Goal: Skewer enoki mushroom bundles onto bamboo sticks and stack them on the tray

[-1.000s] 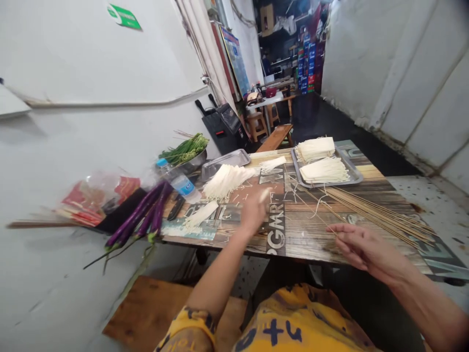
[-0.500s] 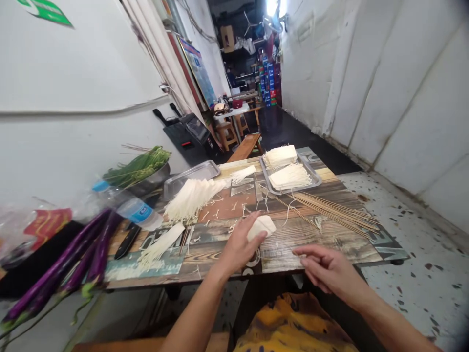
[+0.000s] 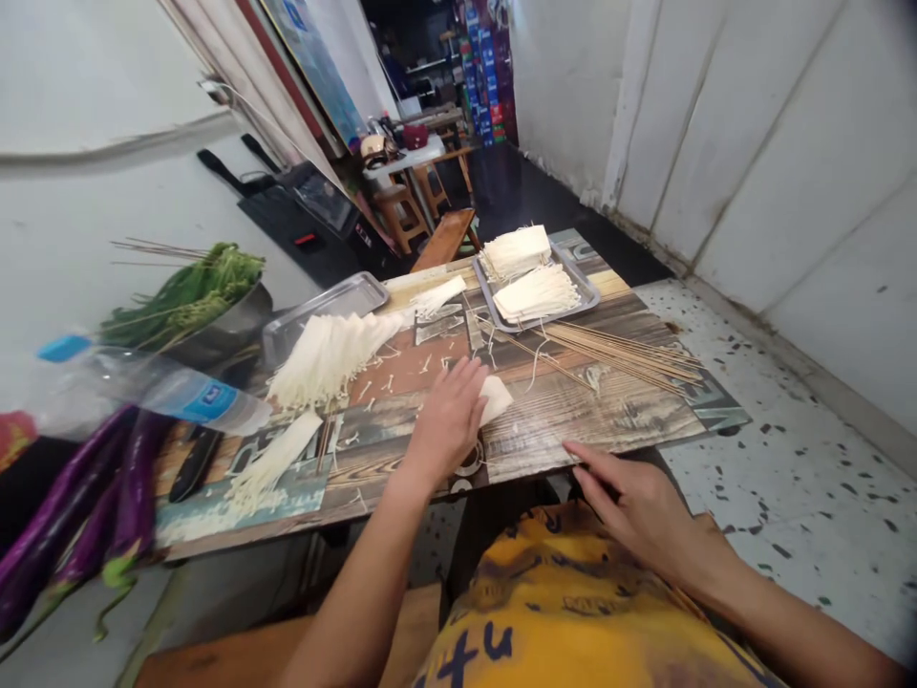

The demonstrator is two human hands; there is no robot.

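My left hand (image 3: 445, 419) rests palm down on the patterned table (image 3: 630, 406), fingers laid over a folded white sheet (image 3: 497, 397) that pokes out on its thumb side. My right hand (image 3: 634, 499) hovers at the table's near edge, fingers pressed together and pointing left; whatever they pinch is too thin to see. A loose row of bamboo skewers (image 3: 630, 349) lies beyond it to the right.
A metal tray (image 3: 591, 296) at the back holds two white bundles (image 3: 534, 291). An empty tray (image 3: 330, 301), white strand piles (image 3: 322, 349), a water bottle (image 3: 172, 394), a knife (image 3: 187, 465), purple eggplants (image 3: 86, 516) and a bowl of greens (image 3: 193, 287) fill the left. A bench (image 3: 444, 239) stands behind.
My left hand brought the white sheet toward me and laid it flat on the table. My right hand drew back from the skewers to the near edge. My head turned right and down.
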